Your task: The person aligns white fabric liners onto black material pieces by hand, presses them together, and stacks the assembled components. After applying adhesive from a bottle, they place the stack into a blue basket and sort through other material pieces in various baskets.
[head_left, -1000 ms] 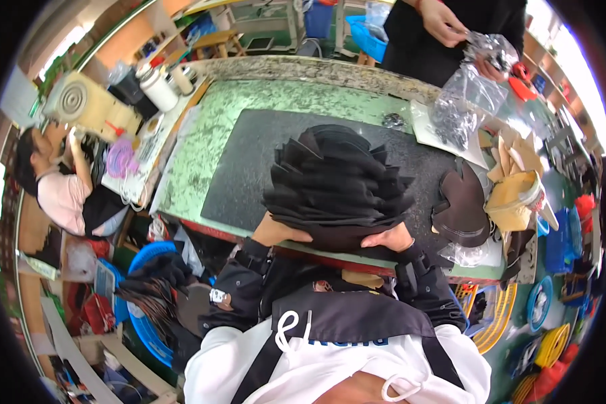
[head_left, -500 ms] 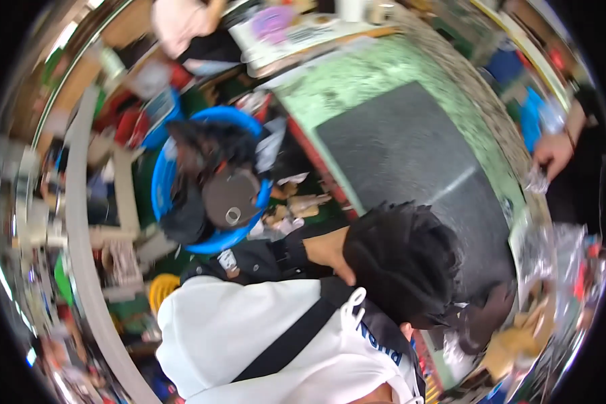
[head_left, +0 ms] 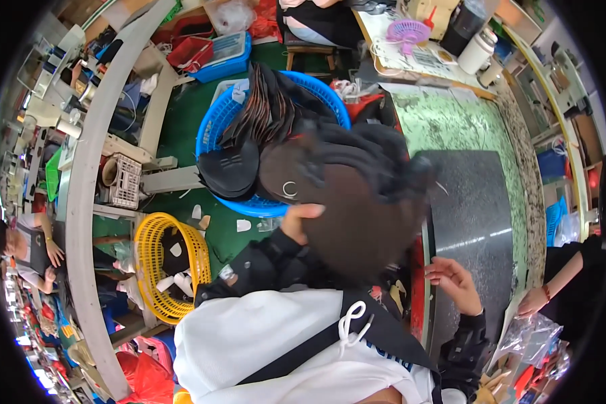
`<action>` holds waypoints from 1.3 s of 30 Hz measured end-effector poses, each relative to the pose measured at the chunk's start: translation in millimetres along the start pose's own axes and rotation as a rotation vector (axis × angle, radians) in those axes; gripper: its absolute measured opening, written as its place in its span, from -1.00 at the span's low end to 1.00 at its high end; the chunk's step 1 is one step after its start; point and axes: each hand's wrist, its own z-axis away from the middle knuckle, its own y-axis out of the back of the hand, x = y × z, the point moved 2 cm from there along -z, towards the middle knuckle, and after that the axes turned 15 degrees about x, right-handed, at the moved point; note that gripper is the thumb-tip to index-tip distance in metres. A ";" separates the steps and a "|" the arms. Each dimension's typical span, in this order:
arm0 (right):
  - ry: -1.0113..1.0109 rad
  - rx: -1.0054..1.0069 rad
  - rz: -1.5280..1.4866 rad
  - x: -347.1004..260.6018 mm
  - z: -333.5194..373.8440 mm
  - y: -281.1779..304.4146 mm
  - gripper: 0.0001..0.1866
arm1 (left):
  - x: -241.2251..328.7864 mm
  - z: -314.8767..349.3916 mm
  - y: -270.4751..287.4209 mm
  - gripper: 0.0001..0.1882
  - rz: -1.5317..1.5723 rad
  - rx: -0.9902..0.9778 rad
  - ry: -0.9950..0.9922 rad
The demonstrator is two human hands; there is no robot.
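Note:
My left hand (head_left: 301,221) grips the edge of a blurred stack of dark caps (head_left: 367,225), its thumb over a brown rounded brim. Black ruffled cloth forms the far side of this stack, which hangs between the blue basket (head_left: 207,135) and the workbench. More caps (head_left: 230,170) with black and brown brims lie in the basket beside black folded pieces with orange edges (head_left: 266,111). Above the near part of the black mat (head_left: 475,215), my right hand (head_left: 454,283) is open with its fingers apart, holding nothing.
A yellow basket (head_left: 141,256) with scraps stands on the green floor at left. A grey metal beam (head_left: 81,202) runs past it. A purple fan (head_left: 408,32) and a white bottle (head_left: 477,52) stand on the far table. At right, another person's hand (head_left: 533,301) is near clear plastic bags (head_left: 528,337).
The stack of caps has moved from above the black mat leftward to beside the blue basket, in my left hand. My right hand has come into view, empty. The view has shifted.

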 end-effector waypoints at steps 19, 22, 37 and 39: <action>0.454 0.083 0.577 -62.6 -556.8 -348.1 0.15 | 174.4 99.2 226.3 -0.23 -0.029 0.886 -0.866; 0.397 0.260 0.844 -52.1 -590.4 -384.6 0.33 | 173.6 89.0 211.3 -0.18 0.020 0.961 -0.866; -0.008 -0.240 0.927 -22.6 -708.1 -424.1 0.11 | 168.0 93.8 249.0 -0.16 0.139 0.874 -0.734; 0.003 -0.293 0.820 -19.7 -705.3 -419.4 0.02 | 166.3 92.9 246.6 -0.17 0.191 0.879 -0.743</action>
